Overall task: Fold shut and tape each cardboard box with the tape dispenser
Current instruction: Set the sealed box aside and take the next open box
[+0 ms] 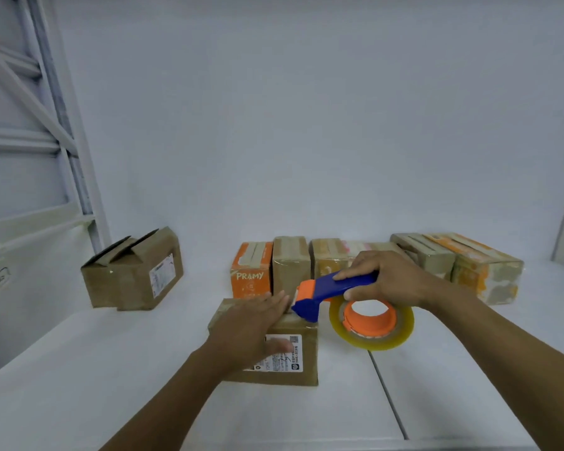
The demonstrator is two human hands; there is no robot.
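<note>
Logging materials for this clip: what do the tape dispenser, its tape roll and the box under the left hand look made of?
Tape dispenser: likely hard plastic, blue and orange, smooth. Tape roll: translucent yellowish film, glossy, on an orange core. Box: brown cardboard, matt, with soft creased edges and a white printed label, apparently paper.

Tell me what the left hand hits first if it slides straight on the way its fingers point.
Most likely the tape dispenser, whose head sits just past the left hand on the box; depth is unclear.
</note>
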